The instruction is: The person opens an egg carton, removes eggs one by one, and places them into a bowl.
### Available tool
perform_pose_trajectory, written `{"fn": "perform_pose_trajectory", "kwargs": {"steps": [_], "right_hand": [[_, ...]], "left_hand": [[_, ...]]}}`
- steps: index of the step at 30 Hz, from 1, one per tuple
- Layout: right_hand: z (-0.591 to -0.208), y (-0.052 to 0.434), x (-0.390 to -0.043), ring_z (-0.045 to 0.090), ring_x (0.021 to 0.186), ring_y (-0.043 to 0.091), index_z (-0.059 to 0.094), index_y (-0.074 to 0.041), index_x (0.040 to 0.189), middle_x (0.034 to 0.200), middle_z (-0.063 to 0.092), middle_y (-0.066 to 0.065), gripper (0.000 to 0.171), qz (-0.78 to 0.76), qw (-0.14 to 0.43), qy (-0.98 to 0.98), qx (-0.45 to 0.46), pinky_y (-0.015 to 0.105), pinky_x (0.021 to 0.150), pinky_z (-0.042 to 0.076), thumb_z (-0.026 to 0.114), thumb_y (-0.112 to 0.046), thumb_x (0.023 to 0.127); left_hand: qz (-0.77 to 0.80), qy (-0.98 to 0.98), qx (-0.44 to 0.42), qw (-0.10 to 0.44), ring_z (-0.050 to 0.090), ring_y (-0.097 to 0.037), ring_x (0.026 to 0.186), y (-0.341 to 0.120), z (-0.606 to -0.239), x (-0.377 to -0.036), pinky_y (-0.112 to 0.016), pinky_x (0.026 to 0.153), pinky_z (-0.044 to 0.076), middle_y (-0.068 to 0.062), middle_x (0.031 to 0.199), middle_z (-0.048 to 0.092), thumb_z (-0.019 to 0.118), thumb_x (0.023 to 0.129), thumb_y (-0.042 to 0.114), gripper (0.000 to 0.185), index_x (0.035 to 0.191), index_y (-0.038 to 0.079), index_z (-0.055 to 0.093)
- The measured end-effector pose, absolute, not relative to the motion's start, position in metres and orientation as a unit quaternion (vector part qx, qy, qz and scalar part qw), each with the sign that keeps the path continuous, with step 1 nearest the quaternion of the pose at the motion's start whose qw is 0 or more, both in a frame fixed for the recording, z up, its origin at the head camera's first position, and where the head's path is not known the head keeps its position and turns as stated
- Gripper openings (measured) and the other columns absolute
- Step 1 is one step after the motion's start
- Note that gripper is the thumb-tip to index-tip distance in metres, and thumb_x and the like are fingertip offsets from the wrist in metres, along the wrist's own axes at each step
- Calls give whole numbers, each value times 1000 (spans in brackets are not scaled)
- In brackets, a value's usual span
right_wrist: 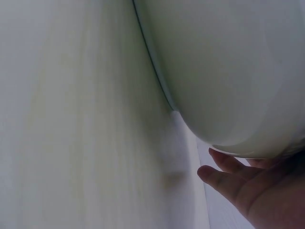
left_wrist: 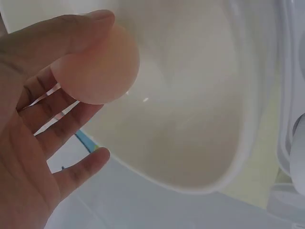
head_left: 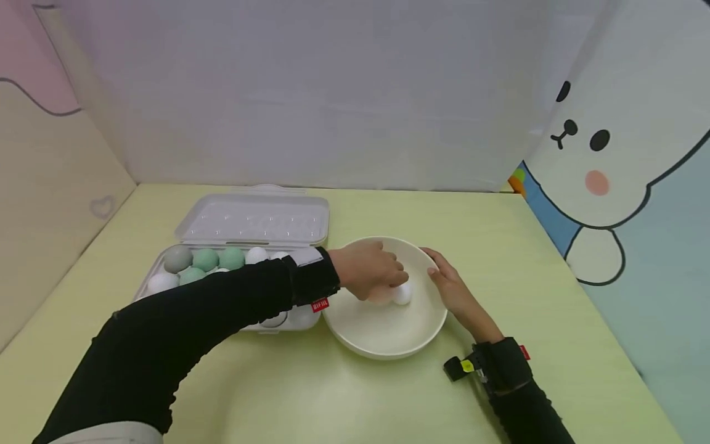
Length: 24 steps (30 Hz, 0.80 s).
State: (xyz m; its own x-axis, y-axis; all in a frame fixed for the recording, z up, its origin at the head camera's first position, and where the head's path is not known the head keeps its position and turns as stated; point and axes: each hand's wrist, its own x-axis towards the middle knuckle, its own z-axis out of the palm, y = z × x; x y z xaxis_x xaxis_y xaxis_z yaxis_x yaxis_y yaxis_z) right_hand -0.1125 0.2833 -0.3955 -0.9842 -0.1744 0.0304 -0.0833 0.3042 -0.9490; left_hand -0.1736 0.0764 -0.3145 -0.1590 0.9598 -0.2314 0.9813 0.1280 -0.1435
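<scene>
the left hand [head_left: 368, 271] holds a pale pinkish egg [left_wrist: 95, 67] in curled fingers, low inside the round cream bowl [head_left: 388, 333] beside a white egg [head_left: 402, 294]. the right hand [head_left: 452, 287] steadies the bowl's right rim, fingers relaxed. judging by this, setting down is underway; a gentle release comes next.

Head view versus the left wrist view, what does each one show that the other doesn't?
Only the head view shows the open egg carton with green, grey and white eggs, a white egg in the bowl, and the right hand resting on the bowl's rim. Only the left wrist view shows plainly the pale pinkish egg that the left hand holds between thumb and fingers. Both share that hand, at in the head view, and the cream bowl, seen at from the wrist.
</scene>
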Motion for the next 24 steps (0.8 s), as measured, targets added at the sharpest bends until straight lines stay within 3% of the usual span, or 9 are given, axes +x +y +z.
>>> {"fn": "perform_pose_trajectory", "kwargs": {"steps": [6,10,17,24], "right_hand": [[-396,280,-112,50,106,29,29,5,143,137,39,28,42,-583,34,807,-82,28,78,46,30,-10,104],[-396,281,-113,48,110,36,29,6,142,137,38,29,41,-587,27,805,-87,30,81,45,30,-8,104],[-397,280,-117,47,111,35,30,7,142,138,38,29,41,-586,25,805,-87,31,84,44,30,-7,103],[-397,282,-115,46,113,34,29,4,144,140,36,27,42,-578,35,813,-66,29,82,44,29,-8,103]], "left_hand": [[-144,744,649,60,58,-17,96,75,-328,-173,-35,73,44,2,100,64,65,86,19,20,106,15,61],[-137,742,655,53,59,-17,94,75,-333,-174,-35,72,45,3,97,64,68,82,15,22,103,15,61],[-131,738,661,38,59,-18,94,72,-337,-175,-33,70,45,2,97,63,64,85,14,18,103,15,61],[-65,767,637,37,56,-21,100,56,-302,-183,-37,76,43,-2,105,61,71,78,4,34,110,11,63]]}}
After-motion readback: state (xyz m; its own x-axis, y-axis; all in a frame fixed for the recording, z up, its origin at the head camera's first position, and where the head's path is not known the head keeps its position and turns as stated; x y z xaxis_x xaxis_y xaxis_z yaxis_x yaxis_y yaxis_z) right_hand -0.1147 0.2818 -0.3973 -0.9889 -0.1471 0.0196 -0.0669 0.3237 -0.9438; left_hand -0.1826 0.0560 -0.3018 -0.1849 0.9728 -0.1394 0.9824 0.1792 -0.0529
